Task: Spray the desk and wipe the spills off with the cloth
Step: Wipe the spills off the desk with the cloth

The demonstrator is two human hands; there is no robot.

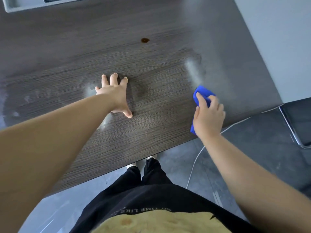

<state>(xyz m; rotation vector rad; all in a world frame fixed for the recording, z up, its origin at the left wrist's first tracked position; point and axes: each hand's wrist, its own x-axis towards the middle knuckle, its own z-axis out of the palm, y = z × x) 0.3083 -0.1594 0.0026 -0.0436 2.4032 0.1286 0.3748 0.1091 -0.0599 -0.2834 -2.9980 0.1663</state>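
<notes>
The dark wood-grain desk (151, 101) fills the view, with wet smears shining across it. A small brown spill (145, 40) lies toward the far side, apart from both hands. My right hand (208, 116) grips a folded blue cloth (202, 94) and presses it on the desk near the right edge, just below a pale wet streak (193, 69). My left hand (114, 95) rests flat on the desk in the middle, fingers spread. No spray bottle is in view.
A grey tray-like rim (10, 5) sits at the far left corner. A white cable (198, 157) runs over the dark floor by the desk's front edge. A chair's chrome leg (292, 130) stands at the right. A pale wall (277, 39) borders the desk's right side.
</notes>
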